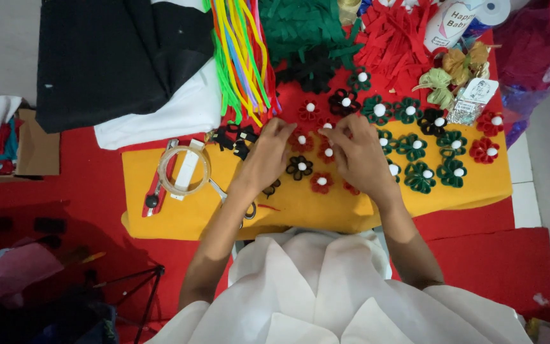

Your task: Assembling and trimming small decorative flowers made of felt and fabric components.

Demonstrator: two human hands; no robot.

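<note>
- The left hand (pixel 267 156) and right hand (pixel 358 156) meet over a small red felt flower (pixel 301 140) with a white pompom centre, lying on the yellow felt sheet (pixel 479 185).
- Fingertips of both hands pinch at it; how firm either grip is cannot be told.
- Green, red and black flowers (pixel 419 177) crowd just beside it.
- A tape roll (pixel 184 170) lies to the left, pipe cleaners (pixel 242 57) above.
</note>
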